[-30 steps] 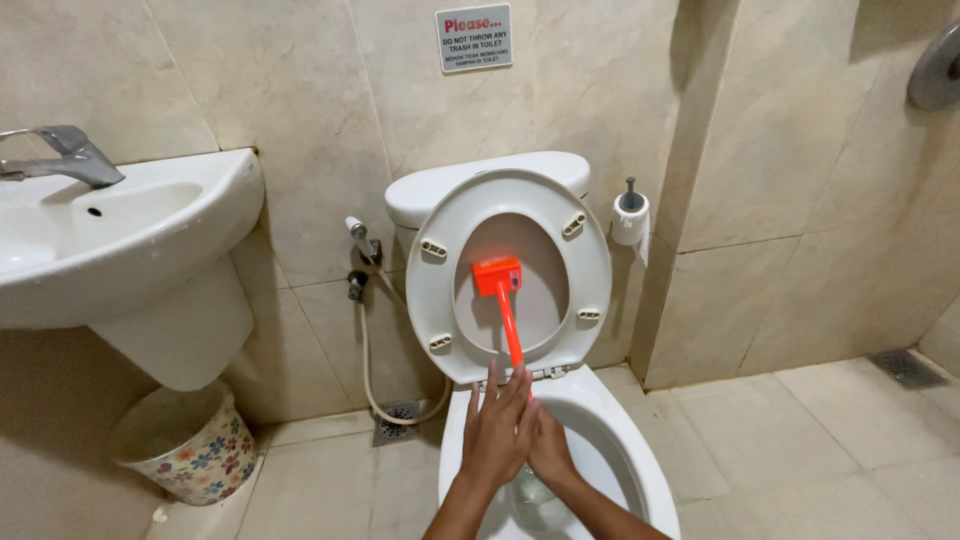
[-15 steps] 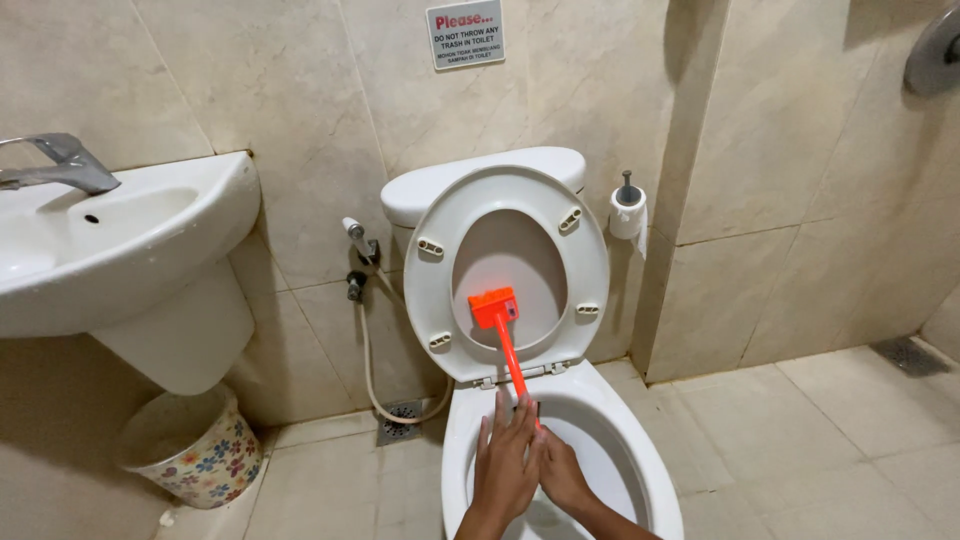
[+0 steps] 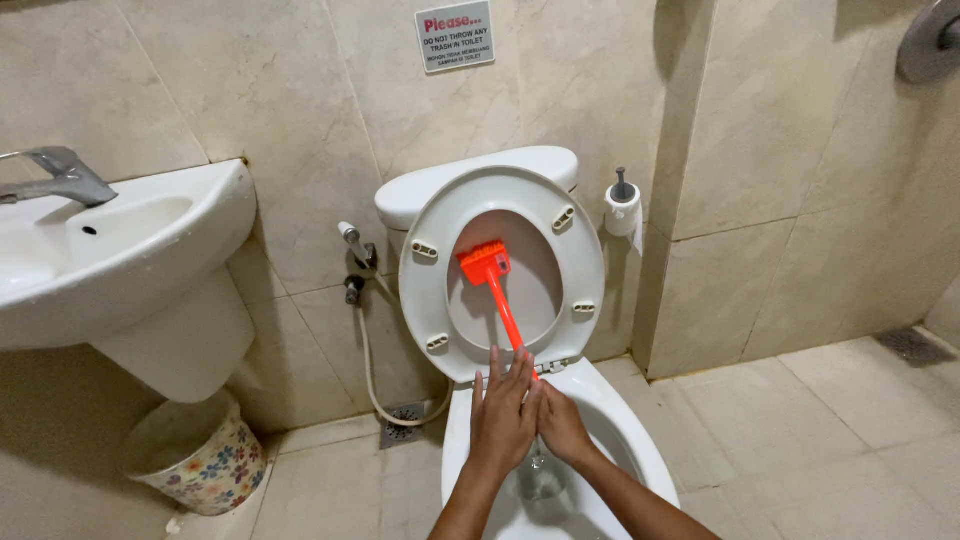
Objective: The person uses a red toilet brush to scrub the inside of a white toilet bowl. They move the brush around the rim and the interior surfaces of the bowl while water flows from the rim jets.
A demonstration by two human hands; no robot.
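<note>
Tiled bathroom: both hands [image 3: 525,420] hold an orange brush [image 3: 497,287] over the toilet [image 3: 620,430].

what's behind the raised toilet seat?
Behind the raised toilet seat, the lid shows through the ring, with the white cistern above it. The orange brush head lies in front of the lid. The rest is covered.

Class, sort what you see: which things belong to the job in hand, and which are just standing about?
In use:
orange brush, held by both hands
left hand
right hand
raised toilet seat
toilet bowl

Standing about:
basin
floral bin
spray hose
paper roll
wall sign
</note>
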